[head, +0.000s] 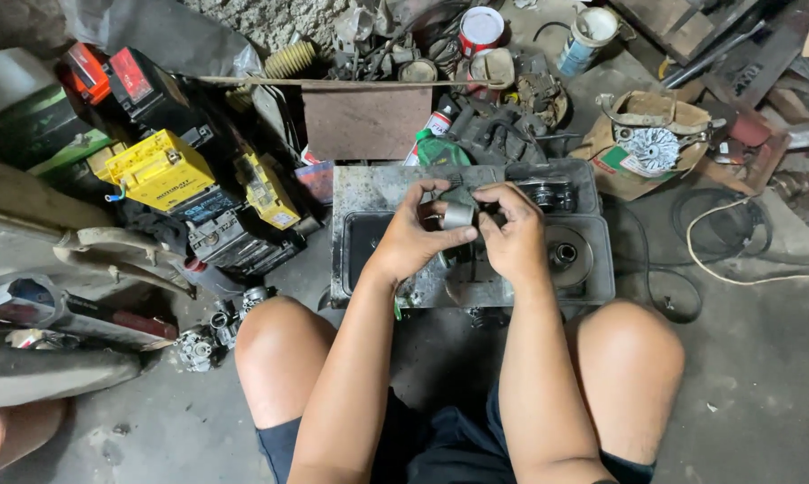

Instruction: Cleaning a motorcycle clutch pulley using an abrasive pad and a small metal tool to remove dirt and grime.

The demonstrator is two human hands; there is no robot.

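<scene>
Two hands meet just above centre of the frame over a grimy metal tray [355, 193], and between them sits a small grey metal sleeve [459, 215] — a short cylinder, about thumb-thick by the look of it. The left hand [415, 240] pinches it from the near side, thumb along its lower edge and fingers curled over the top; the right hand [515, 235] closes on its other end with fingertips bunched, so both grips are narrow and both are on the sleeve. It looks like solid steel: stiff, dense for its size, not something that would bend or crack, though the oily sheen on the tray suggests its surface may be slick. I would judge the round wall the poor place to hold, since it could roll or squirt out of greasy fingers; the flat ends, or a pinch across the ends, seems surer. In the right half of the tray lies a round pulley disc [567, 254], and behind it a dark ring-shaped part [548, 193]. At upper left stands a yellow battery [158, 170] among black ones; a red-and-white can [479, 29] stands at the top, and a white cable [736, 269] curls at the right. The person sits on the floor, bare knees either side.
</scene>
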